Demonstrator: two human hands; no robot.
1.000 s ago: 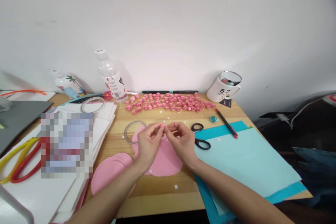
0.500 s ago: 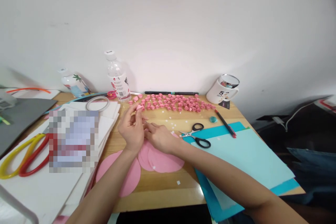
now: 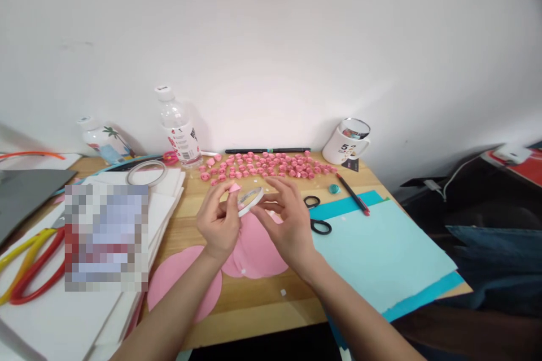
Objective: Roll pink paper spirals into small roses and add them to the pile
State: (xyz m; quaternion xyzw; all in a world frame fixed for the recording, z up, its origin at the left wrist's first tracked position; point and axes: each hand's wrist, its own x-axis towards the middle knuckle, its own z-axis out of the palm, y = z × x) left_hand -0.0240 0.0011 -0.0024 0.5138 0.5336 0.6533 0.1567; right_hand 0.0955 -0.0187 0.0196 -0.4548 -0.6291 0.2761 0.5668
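Over the middle of the table, my left hand (image 3: 217,227) pinches a small pink paper piece (image 3: 234,187) between thumb and forefinger. My right hand (image 3: 291,219) grips a narrow white roll of tape (image 3: 254,203), thumb below and fingers above. The tape's left edge comes close to the left fingers; whether they touch it I cannot tell. Beneath my hands lie overlapping pink paper circles (image 3: 265,251), with another pink circle (image 3: 183,282) to the left. Beyond them, several small pink paper rolls (image 3: 266,164) stand in rows. Black-handled scissors (image 3: 320,227) lie partly hidden behind my right hand.
Teal and pale blue sheets (image 3: 381,242) cover the right side, with a red-tipped black pen (image 3: 353,194) and mug (image 3: 344,145) behind. At left are white papers (image 3: 105,316), red-and-yellow scissors (image 3: 38,271), another tape roll (image 3: 147,174) and a bottle (image 3: 182,138).
My right hand has risen from the pink circles, and the tape roll now shows in it. My left hand still pinches the pink paper piece. The view has shifted slightly right.
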